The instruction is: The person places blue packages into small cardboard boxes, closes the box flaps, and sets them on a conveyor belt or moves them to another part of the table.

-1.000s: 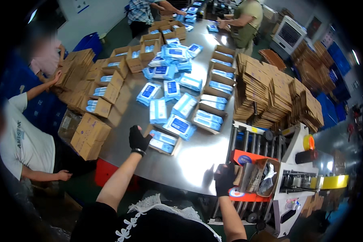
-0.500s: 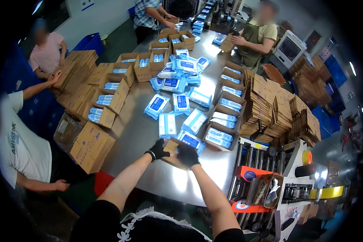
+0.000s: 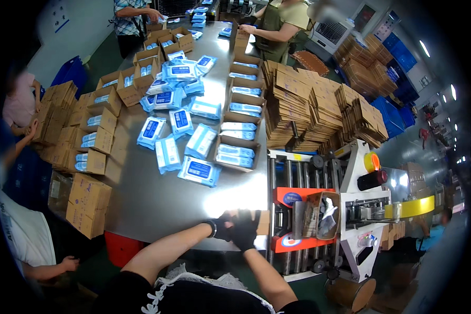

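Both my hands wear black gloves and sit close together near the front edge of the metal table. My right hand (image 3: 244, 230) lies against a small brown cardboard box (image 3: 264, 223), covering most of it. The box's right part shows beside the roller machine (image 3: 298, 170). Just left of it, my left hand (image 3: 222, 227) partly overlaps the right one. Motion smears the fingers of both hands, so their grip is unclear. Farther up the table lies a loose heap of blue and white wipe packs (image 3: 178, 99); the nearest pack (image 3: 199, 171) is beyond my hands.
Open boxes with packs (image 3: 235, 152) line the table's right side; more boxes (image 3: 91, 161) line the left. Flattened cartons (image 3: 303, 104) are stacked behind the machine, which carries yellow tape (image 3: 418, 207). A person in white (image 3: 29, 230) stands left; others stand around the table.
My hands have moved right and nearer to me with the cardboard box, from beside the packs to the machine's edge. The view has swung right.
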`<state>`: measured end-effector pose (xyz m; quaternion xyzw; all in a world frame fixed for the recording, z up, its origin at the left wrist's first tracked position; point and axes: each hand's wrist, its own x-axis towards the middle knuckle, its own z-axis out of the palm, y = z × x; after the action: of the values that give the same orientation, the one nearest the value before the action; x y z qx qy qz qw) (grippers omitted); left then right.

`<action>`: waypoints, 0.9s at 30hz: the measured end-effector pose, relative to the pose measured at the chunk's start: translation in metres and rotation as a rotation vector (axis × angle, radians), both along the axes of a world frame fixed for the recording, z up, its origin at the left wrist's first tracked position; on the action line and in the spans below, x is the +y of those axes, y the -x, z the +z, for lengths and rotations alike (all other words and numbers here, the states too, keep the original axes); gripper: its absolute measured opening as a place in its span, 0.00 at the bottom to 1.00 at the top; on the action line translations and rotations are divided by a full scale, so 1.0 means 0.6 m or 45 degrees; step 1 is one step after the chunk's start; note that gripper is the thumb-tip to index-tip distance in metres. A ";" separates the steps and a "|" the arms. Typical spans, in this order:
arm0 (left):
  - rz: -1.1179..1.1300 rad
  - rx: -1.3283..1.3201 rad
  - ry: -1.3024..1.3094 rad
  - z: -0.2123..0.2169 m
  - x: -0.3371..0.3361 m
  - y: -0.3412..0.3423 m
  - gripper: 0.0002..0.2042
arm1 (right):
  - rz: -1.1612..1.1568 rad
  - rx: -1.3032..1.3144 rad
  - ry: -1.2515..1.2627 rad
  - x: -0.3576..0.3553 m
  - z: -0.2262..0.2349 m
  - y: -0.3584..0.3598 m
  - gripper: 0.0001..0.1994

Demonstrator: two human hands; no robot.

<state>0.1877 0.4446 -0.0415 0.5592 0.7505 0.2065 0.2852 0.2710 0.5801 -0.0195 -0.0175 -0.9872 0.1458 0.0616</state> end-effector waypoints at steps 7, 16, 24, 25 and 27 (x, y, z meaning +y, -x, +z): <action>1.274 0.954 -0.257 0.107 0.115 0.194 0.29 | -0.041 0.069 -0.106 0.198 -0.001 -0.040 0.23; 1.017 0.624 -0.190 0.043 -0.001 0.174 0.12 | -0.074 0.142 0.087 0.127 0.074 0.105 0.31; 0.398 0.559 0.216 0.101 -0.218 0.025 0.13 | 0.510 -0.232 0.021 -0.058 0.097 0.080 0.26; 0.370 0.492 0.165 0.107 -0.209 0.024 0.15 | 0.552 -0.244 0.141 -0.072 0.094 0.078 0.28; 0.140 0.372 0.295 0.114 -0.186 0.034 0.16 | 0.571 -0.551 0.106 -0.097 0.099 0.101 0.30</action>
<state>0.1672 0.3332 0.0268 0.5050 0.8320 0.0507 0.2241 0.2101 0.5220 0.0397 0.1675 -0.9498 0.1890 -0.1845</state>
